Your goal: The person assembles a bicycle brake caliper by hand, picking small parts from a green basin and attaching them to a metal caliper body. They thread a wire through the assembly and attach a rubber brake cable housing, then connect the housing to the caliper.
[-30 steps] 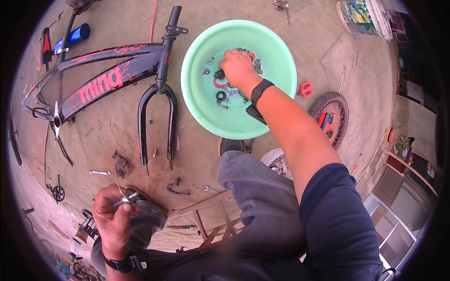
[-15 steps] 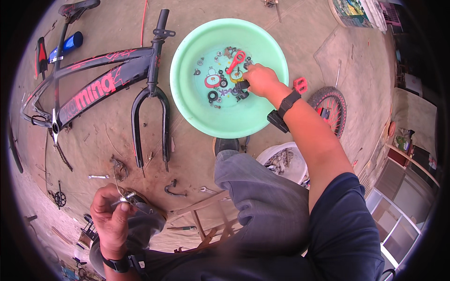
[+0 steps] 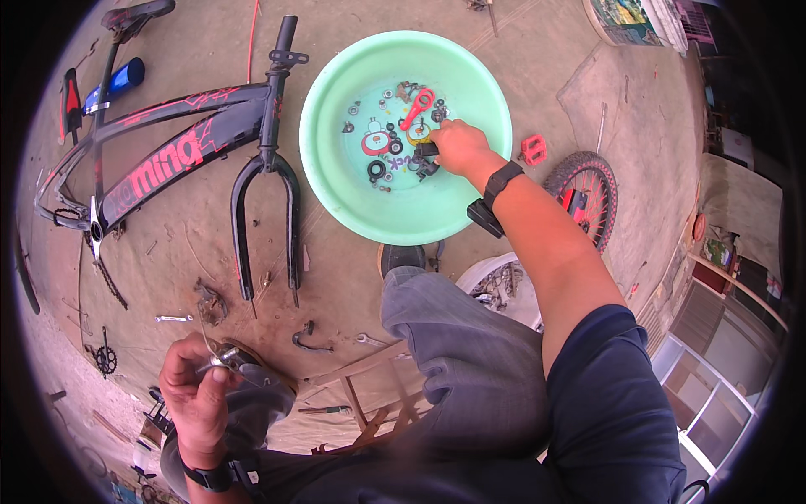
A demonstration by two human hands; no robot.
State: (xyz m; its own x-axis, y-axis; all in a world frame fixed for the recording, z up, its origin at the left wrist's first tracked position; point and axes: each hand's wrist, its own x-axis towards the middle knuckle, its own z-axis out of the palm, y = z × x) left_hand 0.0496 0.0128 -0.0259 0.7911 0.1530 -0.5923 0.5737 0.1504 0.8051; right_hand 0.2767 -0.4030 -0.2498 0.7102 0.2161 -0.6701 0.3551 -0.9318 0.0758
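Basin [image 3: 332,181] is showing mint green, its cartoon print [image 3: 375,144] running red, yellow and purple. Ring-ended piece [image 3: 414,112] is reading red. Metal part [image 3: 225,359] is showing silver. Bicycle frame [image 3: 235,118] is displaying black with pinkish-red lettering [image 3: 164,165]; fork [image 3: 240,227] is appearing black. Pedal [image 3: 533,150] is reading red. Trousers [image 3: 474,357] are looking grey, sleeve [image 3: 604,378] navy.

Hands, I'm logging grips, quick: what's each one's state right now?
Left hand: closed, pinching a small metal part.
Right hand: closed, apparently holding a black part.
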